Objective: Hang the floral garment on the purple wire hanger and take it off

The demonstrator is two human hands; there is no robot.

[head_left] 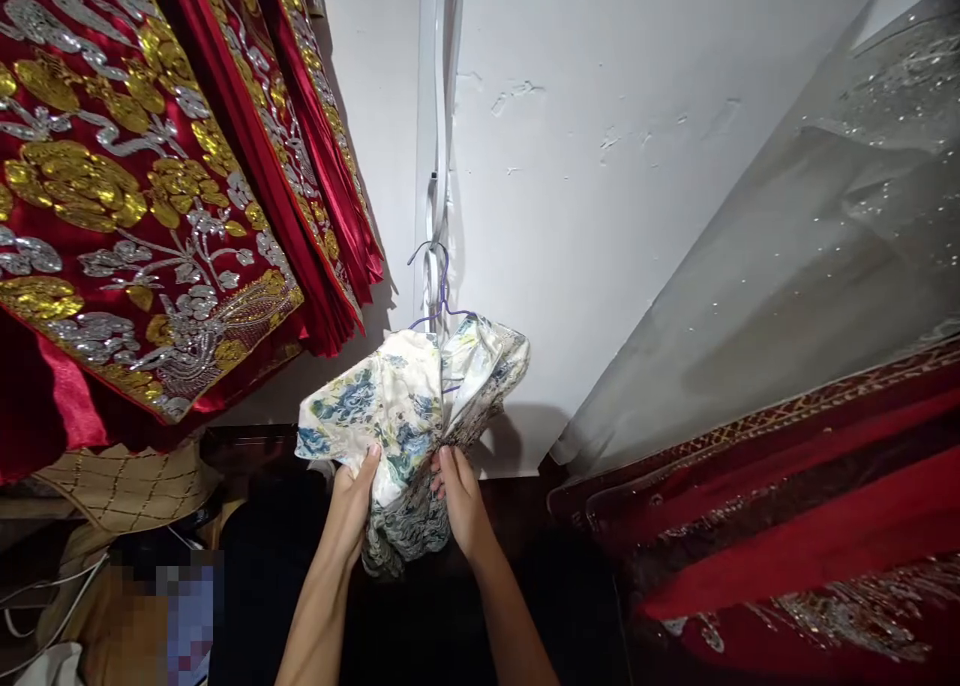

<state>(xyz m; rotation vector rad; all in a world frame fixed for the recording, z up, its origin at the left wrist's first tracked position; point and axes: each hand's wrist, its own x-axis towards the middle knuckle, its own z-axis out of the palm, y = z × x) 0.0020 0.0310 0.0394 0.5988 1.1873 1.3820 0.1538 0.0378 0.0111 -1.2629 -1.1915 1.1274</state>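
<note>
A white garment (pixel 405 386) with blue, green and yellow floral print hangs on a thin purple wire hanger (pixel 444 291) in the middle of the view. Its front is parted, and the pale lining shows at the right side. My left hand (pixel 356 486) grips the garment's left edge, thumb on top of the cloth. On the other side, my right hand (pixel 456 481) pinches the right front edge near the opening. Gathered grey-green patterned cloth (pixel 409 536) hangs below, between my hands.
White straps (pixel 440 96) run down the chipped white wall (pixel 600 166) above the hanger. Red garments with gold and silver sequin embroidery (pixel 142 186) hang at left. At right are a sheer glittery cover (pixel 750 256) and red beaded cloth (pixel 810 536). White cables (pixel 52 591) lie lower left.
</note>
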